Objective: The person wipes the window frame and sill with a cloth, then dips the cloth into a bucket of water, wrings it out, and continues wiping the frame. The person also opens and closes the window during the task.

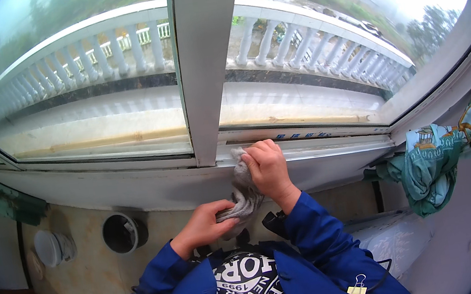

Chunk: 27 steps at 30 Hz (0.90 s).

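Observation:
A grey cloth (pixel 245 190) hangs bunched between my two hands in front of the window. My right hand (pixel 268 167) grips its upper end at the lower window track (pixel 307 148), just right of the white upright frame bar (pixel 203 71). Lower and to the left, my left hand (pixel 204 223) holds the cloth's other end between thumb and fingers, above the floor. Part of the cloth is hidden behind my right hand's fingers. Blue lettering marks the frame strip behind the track.
On the tiled floor at left stand a dark bucket (pixel 125 232) and a white bucket (pixel 54 247). A knotted green curtain (pixel 433 174) hangs at right; another green curtain (pixel 1 195) is at far left. Beyond the glass runs a white balustrade (pixel 116 51).

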Tool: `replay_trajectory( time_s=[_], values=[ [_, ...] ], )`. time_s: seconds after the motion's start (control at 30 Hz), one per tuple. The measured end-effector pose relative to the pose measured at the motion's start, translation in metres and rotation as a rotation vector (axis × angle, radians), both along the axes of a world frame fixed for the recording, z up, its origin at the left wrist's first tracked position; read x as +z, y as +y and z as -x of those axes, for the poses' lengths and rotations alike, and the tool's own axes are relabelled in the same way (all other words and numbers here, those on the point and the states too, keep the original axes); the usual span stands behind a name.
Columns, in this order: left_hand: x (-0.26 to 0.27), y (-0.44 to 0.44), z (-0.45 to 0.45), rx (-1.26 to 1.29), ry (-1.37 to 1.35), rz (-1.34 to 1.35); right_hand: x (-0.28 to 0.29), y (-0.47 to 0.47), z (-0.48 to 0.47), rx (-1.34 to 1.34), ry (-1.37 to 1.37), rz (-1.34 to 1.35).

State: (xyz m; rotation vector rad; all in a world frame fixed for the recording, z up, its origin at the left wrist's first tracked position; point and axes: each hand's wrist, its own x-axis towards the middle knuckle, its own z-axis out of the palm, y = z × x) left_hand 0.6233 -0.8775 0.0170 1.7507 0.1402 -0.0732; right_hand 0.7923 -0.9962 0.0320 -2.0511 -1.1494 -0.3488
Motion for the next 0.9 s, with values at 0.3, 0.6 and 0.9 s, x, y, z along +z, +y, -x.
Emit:
replay_trajectory(
  time_s=[0.3, 0.6, 0.9],
  values=[
    [-0.033, 0.023, 0.031, -0.038, 0.094, -0.006, -0.045, -0.068, 0.033, 0.239, 0.298, 0.298],
    [0.006, -0.002, -0.017, -0.217, -0.095, 0.133, 0.027, -0.126, 0.003, -0.454, 0.361, -0.135],
    [0.010, -0.057, -0.077, -0.213, -0.259, 0.068, 0.002, -0.105, -0.067, -0.683, -0.233, 0.365]
  ],
)
